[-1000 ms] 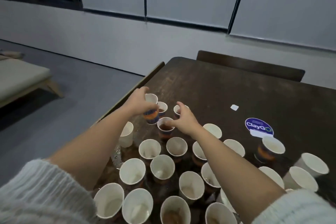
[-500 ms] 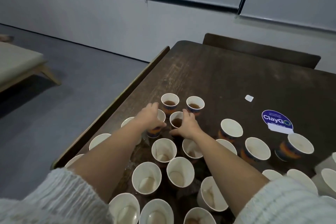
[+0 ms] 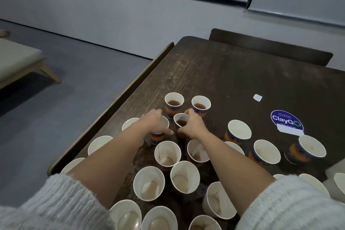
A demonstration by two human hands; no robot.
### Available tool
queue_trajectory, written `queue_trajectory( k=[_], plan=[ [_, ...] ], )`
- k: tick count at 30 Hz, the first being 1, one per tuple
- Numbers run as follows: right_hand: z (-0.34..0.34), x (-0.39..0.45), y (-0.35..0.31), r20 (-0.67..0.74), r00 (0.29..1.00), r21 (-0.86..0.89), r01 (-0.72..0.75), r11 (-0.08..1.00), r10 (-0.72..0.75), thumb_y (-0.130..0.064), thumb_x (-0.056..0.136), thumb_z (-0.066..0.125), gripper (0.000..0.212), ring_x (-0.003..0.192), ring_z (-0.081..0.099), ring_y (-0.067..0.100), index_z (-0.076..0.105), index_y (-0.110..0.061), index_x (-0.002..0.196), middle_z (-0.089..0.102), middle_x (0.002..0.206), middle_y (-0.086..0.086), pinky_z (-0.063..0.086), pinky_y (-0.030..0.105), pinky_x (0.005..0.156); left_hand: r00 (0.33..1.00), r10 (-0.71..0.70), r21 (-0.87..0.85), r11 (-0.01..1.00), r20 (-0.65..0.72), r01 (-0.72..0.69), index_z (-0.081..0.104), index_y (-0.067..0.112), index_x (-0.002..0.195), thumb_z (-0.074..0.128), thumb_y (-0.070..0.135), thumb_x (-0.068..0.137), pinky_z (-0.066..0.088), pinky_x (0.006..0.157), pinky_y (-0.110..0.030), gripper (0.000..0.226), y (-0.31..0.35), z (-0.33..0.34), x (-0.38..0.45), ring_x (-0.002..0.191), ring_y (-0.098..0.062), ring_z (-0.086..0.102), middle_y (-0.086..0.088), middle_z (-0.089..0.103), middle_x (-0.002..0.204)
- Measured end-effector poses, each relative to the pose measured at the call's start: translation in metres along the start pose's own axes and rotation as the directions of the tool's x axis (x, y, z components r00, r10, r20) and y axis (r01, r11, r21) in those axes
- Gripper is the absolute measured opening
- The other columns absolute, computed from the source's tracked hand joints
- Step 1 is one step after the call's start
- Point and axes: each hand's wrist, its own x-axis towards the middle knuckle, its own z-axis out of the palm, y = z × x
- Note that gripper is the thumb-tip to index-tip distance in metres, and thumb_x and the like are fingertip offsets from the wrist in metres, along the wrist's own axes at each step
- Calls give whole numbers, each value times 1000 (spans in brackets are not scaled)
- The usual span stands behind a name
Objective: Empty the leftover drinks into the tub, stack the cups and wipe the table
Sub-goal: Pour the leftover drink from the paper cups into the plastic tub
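1. While I watch through the head camera, the biggest thing I've got is the dark wooden table (image 3: pixel 233 73), with a chair back (image 3: pixel 270 50) just past its far edge.
2. Using the round blue ClayGo sticker (image 3: pixel 286 122) on the tabletop as my marker: a crowd of white paper cups (image 3: pixel 185 176) fills the near side of the table, left of and below the sticker, many showing only a pale residue at the bottom.
3. Both arms reach in from the bottom, white knit sleeves (image 3: pixel 56 205) pushed up.
4. My left hand (image 3: pixel 155 123), far left of the sticker, curls over a cup with an orange and blue band (image 3: pixel 157 137), fingers wrapped down its side. It's got hold of that one.
5. My right hand (image 3: pixel 194 125), closer to the sticker, grips a tilted cup holding dark drink (image 3: pixel 181 120), thumb and fingers around its wall.
6. Just beyond the hands, two upright cups of brown drink: one (image 3: pixel 174 101) further left, one (image 3: pixel 201 104) nearer the sticker, near each other but apart.
7. Smallest: a little white square of paper (image 3: pixel 257 97), just above the sticker.
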Motion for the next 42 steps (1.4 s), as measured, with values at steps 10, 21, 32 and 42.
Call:
queue_trajectory(
  k=[10, 21, 32, 42],
  plan=[
    [-14, -6, 3, -51, 998, 59, 47, 997, -44, -11, 74, 76, 52, 108, 51, 23, 48, -13, 118, 56, 115, 8, 43, 29, 77, 987, 104, -77, 991, -124, -114, 45, 14, 136, 57, 12, 88, 25, 114, -44, 50, 19, 2, 3, 132, -29, 39, -11, 44, 141],
    [-52, -16, -17, -65, 980, 66, 191, 979, -187, -7, 77, 72, 50, 93, 51, 17, 49, -10, 120, 52, 104, 0, 40, 26, 71, 910, 221, -383, 853, -350, -354, 46, 27, 125, 63, 5, 84, 51, 82, -38, 50, 36, 9, -3, 92, -25, 64, -6, 67, 101],
    [-84, -31, -9, -75, 970, 39, 235, 971, -231, -18, 78, 77, 58, 100, 50, 18, 48, -14, 129, 51, 112, 2, 41, 27, 76, 868, 364, -305, 831, -337, -466, 53, 15, 91, 61, 13, 92, 50, 84, -44, 9, 50, -19, -20, 98, -26, 56, -10, 60, 109],
    [-120, -66, 22, 41, 998, 754, -64, 654, 51, -76, 64, 59, 93, 128, 48, 30, 44, -23, 138, 49, 141, 7, 37, 58, 107, 812, 366, -348, 766, -455, -540, 51, 18, 97, 55, 14, 97, 44, 62, -12, 5, 104, -37, -56, 83, -8, 55, 2, 59, 104]
  ],
)
